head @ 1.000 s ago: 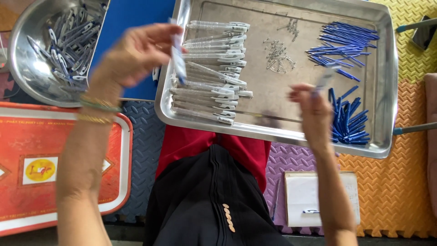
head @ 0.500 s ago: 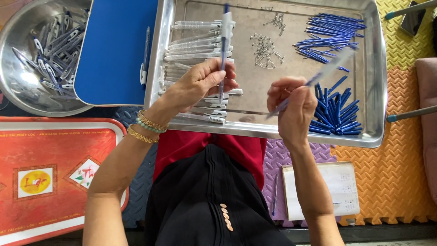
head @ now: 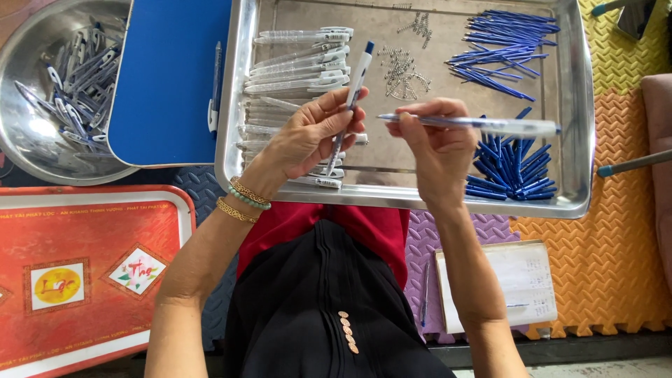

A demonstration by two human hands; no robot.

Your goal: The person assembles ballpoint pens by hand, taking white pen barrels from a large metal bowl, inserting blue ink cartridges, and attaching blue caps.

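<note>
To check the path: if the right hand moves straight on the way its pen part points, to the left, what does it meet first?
Probably the pen held in the left hand; the right hand holds its tube with the tip almost there, though depth is unclear.

A floor of interlocking foam mats (head: 616, 280), orange, yellow and purple, was seen beneath everything. On it were laid a red tray (head: 84, 273), a round steel bowl (head: 28, 133), a blue board (head: 168, 77), a notepad (head: 500, 283) and a pen (head: 425, 294).

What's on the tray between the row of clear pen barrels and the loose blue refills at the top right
A scatter of small metal springs lies there on the steel tray, seen in the head view.
</note>
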